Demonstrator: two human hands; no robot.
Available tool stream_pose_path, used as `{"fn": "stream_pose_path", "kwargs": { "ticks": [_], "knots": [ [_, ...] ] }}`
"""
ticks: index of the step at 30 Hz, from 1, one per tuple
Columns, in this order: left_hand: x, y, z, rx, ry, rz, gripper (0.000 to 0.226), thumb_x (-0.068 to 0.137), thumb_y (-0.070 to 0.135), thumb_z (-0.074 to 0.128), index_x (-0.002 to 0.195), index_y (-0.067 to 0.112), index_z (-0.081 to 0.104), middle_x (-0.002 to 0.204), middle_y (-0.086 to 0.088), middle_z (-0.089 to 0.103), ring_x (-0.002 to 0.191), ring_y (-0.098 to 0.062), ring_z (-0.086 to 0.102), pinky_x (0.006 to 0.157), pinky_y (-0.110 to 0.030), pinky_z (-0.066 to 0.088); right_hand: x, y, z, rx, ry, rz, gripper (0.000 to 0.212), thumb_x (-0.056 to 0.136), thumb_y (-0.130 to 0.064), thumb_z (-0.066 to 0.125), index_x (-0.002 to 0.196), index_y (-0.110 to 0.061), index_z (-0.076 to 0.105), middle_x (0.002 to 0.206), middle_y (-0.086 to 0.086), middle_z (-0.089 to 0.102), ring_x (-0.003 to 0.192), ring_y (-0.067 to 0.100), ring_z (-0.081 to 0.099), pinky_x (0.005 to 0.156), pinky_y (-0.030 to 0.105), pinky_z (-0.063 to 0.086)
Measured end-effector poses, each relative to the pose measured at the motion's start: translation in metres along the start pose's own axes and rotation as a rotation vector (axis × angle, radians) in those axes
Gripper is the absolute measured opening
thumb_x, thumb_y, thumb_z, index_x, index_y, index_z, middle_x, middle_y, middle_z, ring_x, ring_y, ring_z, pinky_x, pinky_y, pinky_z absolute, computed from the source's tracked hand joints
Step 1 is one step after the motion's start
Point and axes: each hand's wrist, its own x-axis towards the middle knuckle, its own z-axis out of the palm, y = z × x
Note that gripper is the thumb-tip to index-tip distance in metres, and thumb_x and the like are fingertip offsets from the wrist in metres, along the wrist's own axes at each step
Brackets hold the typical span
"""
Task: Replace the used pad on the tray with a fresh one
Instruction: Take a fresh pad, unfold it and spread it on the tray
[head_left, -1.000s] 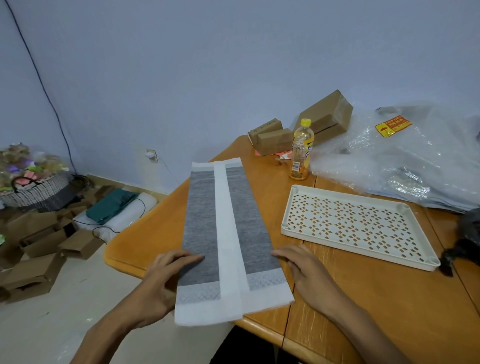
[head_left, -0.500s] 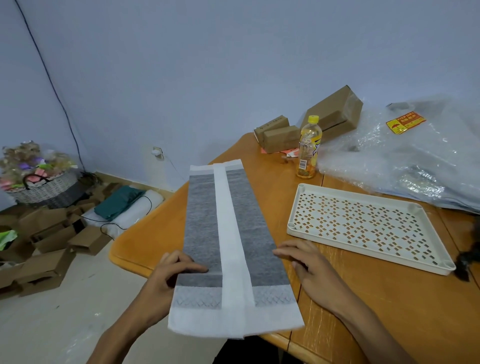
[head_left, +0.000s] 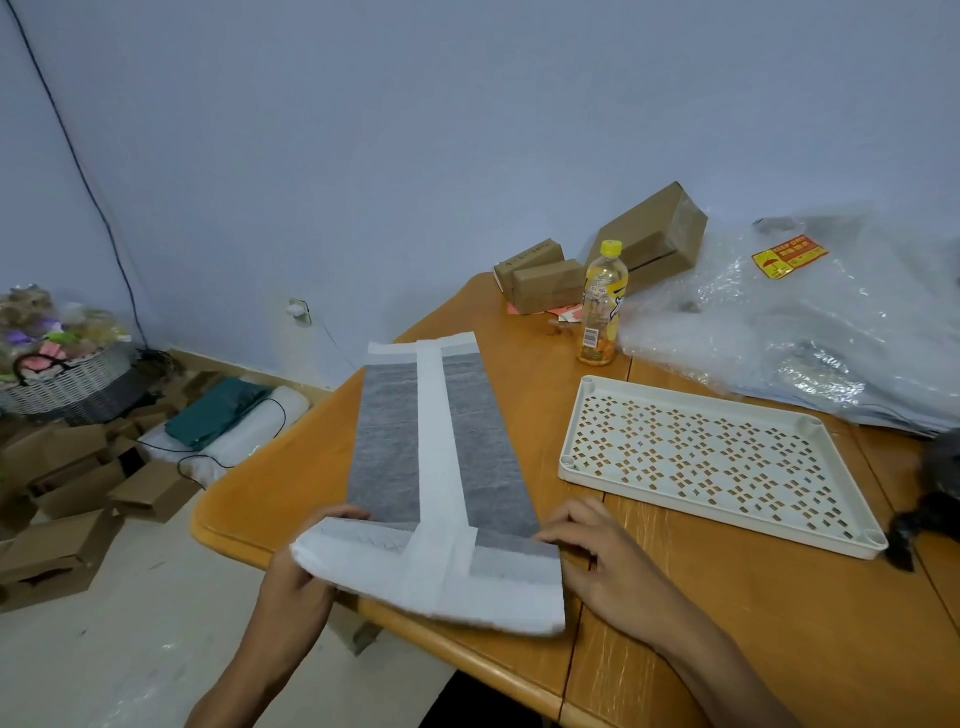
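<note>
At the far left, on the floor, a wicker basket holds a heap of mixed colourful items too small to tell apart. In front of it lie open cardboard boxes; what is in them cannot be told. A folded teal cloth rests on a white roll beside them.

On the wooden table lies the folded pad, grey with white borders and a white strip down its middle. Its long axis runs from the near table edge away toward the wall, leaning slightly left at the far end. The near end overhangs the table edge and is lifted and curled at its left corner.

The left hand grasps that near-left corner, fingers curled over the top of the pad and the palm beneath it. The right hand sits at the near-right edge of the pad with its fingers bent against the edge; whether it pinches the pad or only presses on it cannot be told.

Right of the pad, apart from it, sits the cream perforated tray, long axis running left to right, with nothing on it. Behind it stands an upright bottle with a yellow cap and a little orange liquid at the bottom. Small closed cardboard boxes sit just left of the bottle and a bigger box behind it. A crumpled clear plastic bag with a yellow label fills the far right of the table.
</note>
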Motion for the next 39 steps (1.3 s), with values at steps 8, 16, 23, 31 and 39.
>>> {"fn": "stream_pose_path", "kwargs": {
  "ticks": [8,16,23,31,39],
  "knots": [
    [0.006,0.004,0.007,-0.098,0.101,-0.019,0.023,0.092,0.027,0.058,0.115,0.03,0.057,0.073,-0.003,0.072,0.074,-0.011,0.069,0.057,-0.02,0.055,-0.001,0.003,-0.001,0.126,0.106,0.118,0.057,0.083,-0.072,0.05,0.068,-0.02,0.067,0.082,-0.001,0.057,0.091,0.014,0.053,0.081,0.03,0.044],
    [0.01,-0.005,0.005,0.116,0.121,0.061,0.034,0.086,0.031,0.063,0.115,0.045,0.053,0.112,0.009,0.052,0.103,-0.008,0.054,0.078,-0.022,0.046,-0.001,-0.002,-0.003,0.058,0.252,0.157,0.026,0.085,-0.05,0.065,0.078,-0.026,0.059,0.089,-0.009,0.055,0.088,0.012,0.055,0.075,0.024,0.047],
    [0.008,-0.028,0.008,0.349,0.023,0.247,0.037,0.09,0.053,0.047,0.112,0.034,0.069,0.126,0.023,0.058,0.12,0.004,0.042,0.093,-0.032,0.04,-0.002,-0.01,-0.003,-0.142,0.089,0.107,0.032,0.088,-0.055,0.058,0.117,-0.041,0.057,0.117,-0.028,0.042,0.121,-0.004,0.04,0.099,0.019,0.041],
    [0.009,-0.011,0.007,0.453,-0.035,0.366,0.041,0.089,0.069,0.04,0.099,0.043,0.07,0.099,0.03,0.06,0.103,0.005,0.051,0.084,-0.011,0.039,-0.003,-0.01,-0.003,-0.247,0.076,0.081,0.06,0.087,-0.074,0.033,0.127,-0.038,0.059,0.144,-0.035,0.025,0.138,-0.013,0.016,0.114,0.018,0.025],
    [0.058,-0.018,0.005,0.469,-0.002,0.179,0.014,0.095,0.034,0.057,0.107,0.039,0.062,0.109,0.019,0.052,0.109,0.001,0.043,0.088,-0.015,0.036,0.006,-0.032,-0.007,-0.491,-0.216,0.081,0.062,0.098,-0.065,0.011,0.14,-0.039,0.047,0.149,-0.025,0.033,0.141,-0.004,0.032,0.117,0.029,0.03]
  ]
}}
